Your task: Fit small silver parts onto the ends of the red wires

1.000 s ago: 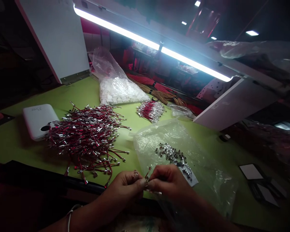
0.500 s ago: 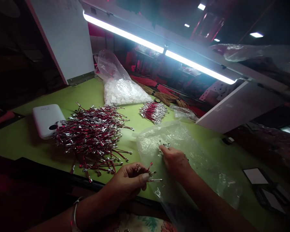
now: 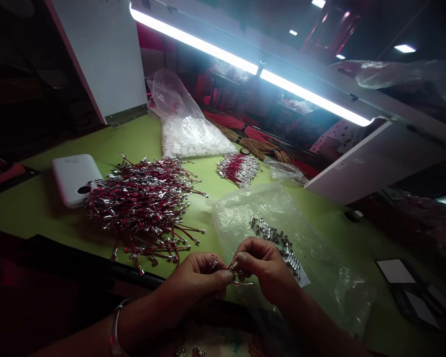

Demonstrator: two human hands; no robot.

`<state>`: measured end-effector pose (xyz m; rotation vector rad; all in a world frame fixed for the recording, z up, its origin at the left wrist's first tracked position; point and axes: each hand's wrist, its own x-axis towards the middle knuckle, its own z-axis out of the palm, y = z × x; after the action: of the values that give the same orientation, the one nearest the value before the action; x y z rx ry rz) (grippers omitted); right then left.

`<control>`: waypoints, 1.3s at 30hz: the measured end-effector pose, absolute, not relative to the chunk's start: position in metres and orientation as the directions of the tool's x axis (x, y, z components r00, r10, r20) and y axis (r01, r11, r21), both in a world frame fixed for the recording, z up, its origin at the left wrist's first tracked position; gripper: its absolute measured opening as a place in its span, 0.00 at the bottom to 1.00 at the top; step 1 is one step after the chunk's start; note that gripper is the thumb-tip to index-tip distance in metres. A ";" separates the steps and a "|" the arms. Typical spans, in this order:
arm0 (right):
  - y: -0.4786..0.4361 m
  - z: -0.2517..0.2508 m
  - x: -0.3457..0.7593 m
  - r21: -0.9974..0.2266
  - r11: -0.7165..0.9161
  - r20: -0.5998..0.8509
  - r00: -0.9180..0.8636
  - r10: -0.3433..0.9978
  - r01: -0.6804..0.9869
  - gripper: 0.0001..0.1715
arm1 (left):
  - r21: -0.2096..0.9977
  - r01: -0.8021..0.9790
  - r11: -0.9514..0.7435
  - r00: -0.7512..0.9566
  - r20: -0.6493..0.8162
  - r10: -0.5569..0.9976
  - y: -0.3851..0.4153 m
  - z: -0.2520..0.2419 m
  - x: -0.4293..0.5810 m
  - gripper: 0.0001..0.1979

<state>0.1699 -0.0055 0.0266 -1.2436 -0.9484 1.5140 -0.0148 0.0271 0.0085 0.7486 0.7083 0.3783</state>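
My left hand (image 3: 204, 272) is closed on a short red wire (image 3: 229, 266) with metal terminals. From its fingertips a slim clear tube with silver ends, like a glass fuse (image 3: 242, 283), sticks out to the right. My right hand (image 3: 263, 265) meets it, thumb and finger pinching a small silvery part at the wire's end; the fingers partly hide this part. Just beyond my right hand, a scatter of small silver-ended tubes (image 3: 269, 230) lies on a flat clear plastic bag (image 3: 230, 213). A big pile of red wires with metal terminals (image 3: 144, 198) is left of my hands.
A white power bank (image 3: 74, 173) touches the wire pile. Behind stand a bag of white connectors (image 3: 193, 136), a neat bunch of red-and-silver pieces (image 3: 239, 168) and bundled cables (image 3: 260, 146). A lamp (image 3: 196, 42) spans overhead; dark flat cases (image 3: 397, 272) lie at right.
My right hand has come from the small parts on the plastic bag back to my left hand, uncovering the scattered tubes. My left hand keeps its hold on the wire.
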 end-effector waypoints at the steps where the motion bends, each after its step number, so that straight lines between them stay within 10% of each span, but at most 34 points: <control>1: -0.007 0.027 0.169 -0.954 -0.259 -0.254 -0.049 0.966 -0.154 0.14 | 0.725 -0.063 0.686 0.709 -0.451 0.541 0.027 0.008 -0.015 0.21; 9: -0.023 0.039 0.169 -0.892 0.136 0.126 -0.052 0.991 0.430 0.07 | 0.686 -0.083 0.723 0.719 -0.462 0.520 0.016 -0.003 -0.016 0.22; 18: -0.012 0.040 0.181 -0.951 -0.139 -0.187 -0.157 0.970 0.276 0.13 | 0.759 -0.070 0.647 0.659 -0.452 0.601 0.027 0.006 -0.015 0.22; 23: 0.026 0.042 0.212 -0.416 -0.008 -0.029 -0.005 1.000 0.909 0.07 | 0.807 -0.073 0.587 0.665 -0.399 0.631 0.037 0.009 -0.015 0.22; 29: 0.054 0.021 0.216 -0.194 -0.047 0.012 0.050 0.999 0.980 0.13 | 0.805 -0.078 0.588 0.662 -0.399 0.634 0.035 0.011 -0.011 0.24; 36: 0.038 0.030 0.218 -0.349 -0.043 0.093 0.081 0.992 0.936 0.08 | 0.813 -0.053 0.580 0.643 -0.416 0.643 0.033 0.011 -0.012 0.22; 39: 0.024 0.040 0.205 -0.670 -0.026 0.018 0.052 0.998 0.742 0.12 | 0.821 -0.050 0.568 0.656 -0.402 0.639 0.031 0.007 -0.012 0.21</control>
<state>0.2047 0.0241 0.0396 -1.8214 -1.7415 0.6510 -0.0119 0.0310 0.0071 0.8830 0.7609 0.4542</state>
